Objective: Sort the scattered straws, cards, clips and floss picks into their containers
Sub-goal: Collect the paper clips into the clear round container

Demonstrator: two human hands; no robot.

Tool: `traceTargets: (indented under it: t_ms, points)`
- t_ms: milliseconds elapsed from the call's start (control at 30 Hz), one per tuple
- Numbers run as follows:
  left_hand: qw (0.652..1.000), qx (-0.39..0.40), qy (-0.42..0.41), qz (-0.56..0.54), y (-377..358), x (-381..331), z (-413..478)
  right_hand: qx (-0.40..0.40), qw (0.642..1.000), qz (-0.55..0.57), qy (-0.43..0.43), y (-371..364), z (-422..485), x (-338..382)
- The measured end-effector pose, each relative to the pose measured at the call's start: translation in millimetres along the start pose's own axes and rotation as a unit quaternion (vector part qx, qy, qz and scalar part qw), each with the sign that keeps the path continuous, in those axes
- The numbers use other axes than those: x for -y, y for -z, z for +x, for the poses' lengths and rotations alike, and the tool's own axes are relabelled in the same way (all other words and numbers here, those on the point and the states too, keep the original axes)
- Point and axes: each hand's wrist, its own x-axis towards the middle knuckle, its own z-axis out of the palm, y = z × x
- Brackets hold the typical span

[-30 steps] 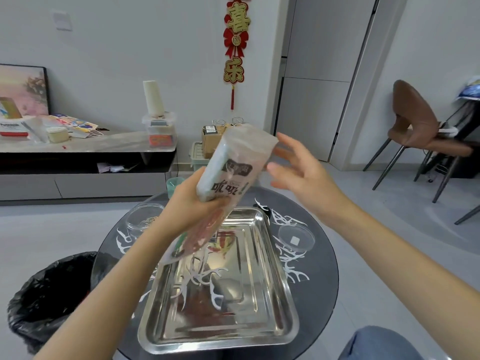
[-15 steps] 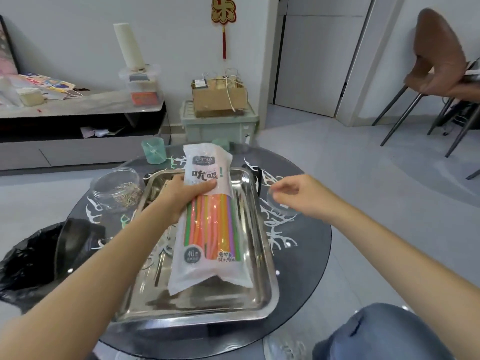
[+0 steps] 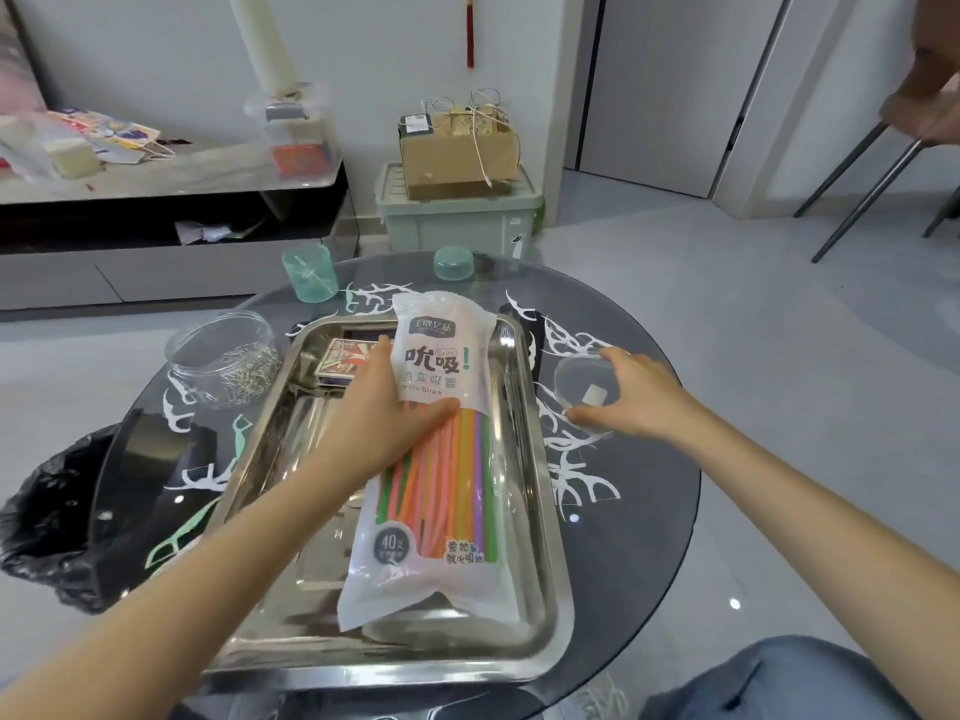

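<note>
The steel tray (image 3: 311, 595) fills the centre of the tabletop (image 3: 634, 537). A straw bag (image 3: 441, 459) lies along the tray's right half, and a card box (image 3: 345, 363) blocks its far-left corner. The near-left floor of the tray is bare. A clip jar (image 3: 226, 363) and floss picks (image 3: 182, 532) occupy the tabletop's left edge. A green cup (image 3: 310, 272) and green lid (image 3: 453, 262) occupy the far edge, and a clear lid (image 3: 584, 387) the right edge. The near-right edge is open.

A home living room is shown: a low cabinet (image 3: 156, 181) is set far left, a chair (image 3: 922, 111) far right, and a red tassel (image 3: 469, 33) is hung on the far wall.
</note>
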Motion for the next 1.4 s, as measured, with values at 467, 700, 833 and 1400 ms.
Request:
traceTargets:
  t_ms: [467, 700, 833, 1400]
  points:
    - [0.995, -0.059, -0.017, 0.075, 47, 25, -12, -0.035, 0.983, 0.063, 0.166, 34, -31, 93]
    - [0.977, -0.167, 0.081, 0.107, 103, 85, -2, 0.026, 0.971, 0.062, 0.228, 18, -22, 187]
    - [0.968, -0.178, 0.108, 0.144, 112, 110, 10, 0.032, 0.967, 0.041, 0.248, -6, -2, 232]
    - [0.986, -0.15, 0.044, 0.064, 109, 152, 59, 0.129, 0.917, -0.182, 0.332, -23, 60, 331]
